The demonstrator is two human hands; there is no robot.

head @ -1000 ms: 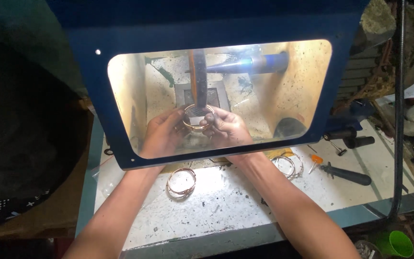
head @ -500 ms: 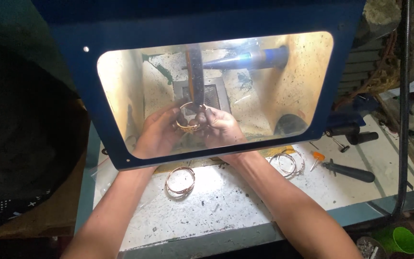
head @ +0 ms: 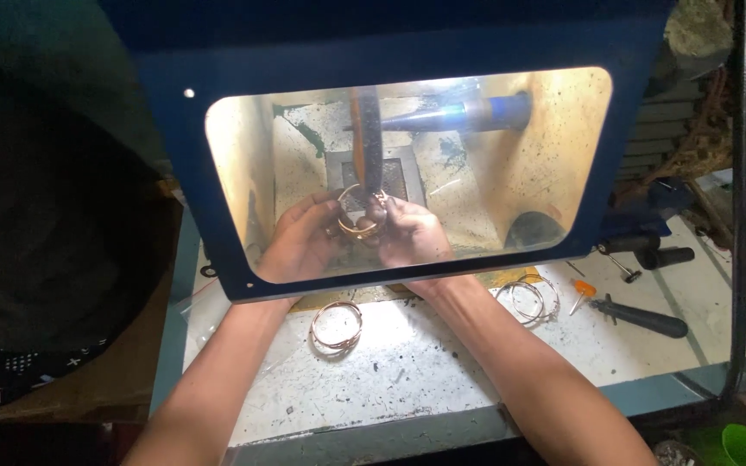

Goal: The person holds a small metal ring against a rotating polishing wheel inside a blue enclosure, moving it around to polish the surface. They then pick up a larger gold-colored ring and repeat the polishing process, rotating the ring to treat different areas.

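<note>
A thin gold-coloured bangle [head: 357,216] is held up inside the lit cabinet, seen through the clear window of the blue shield [head: 174,198], its upper edge meeting or nearly meeting the dark upright polishing wheel [head: 368,142]; whether the two truly touch cannot be told through the window. The left hand [head: 302,242] grips the bangle from the left, fingers curled closed on its rim, and the right hand [head: 407,235] pinches it from the right in the same way, so both hands are shut on the one ring. The step in hand looks like buffing the bangle against the wheel, probably partway through one piece. The next move would call for turning the ring a little between the fingers to bring a fresh stretch of rim to the wheel, with light, even pressure and fingertips kept off the wheel's face. Outside the shield, on the pale worn surface [head: 407,380], a small stack of bangles [head: 336,325] lies between the forearms, and another stack of rings [head: 529,299] lies just beyond the right forearm. Farther right lie a black-handled tool [head: 641,318] and a small orange-handled tool [head: 582,293], and a green cup [head: 742,446] stands at the lower corner.
</note>
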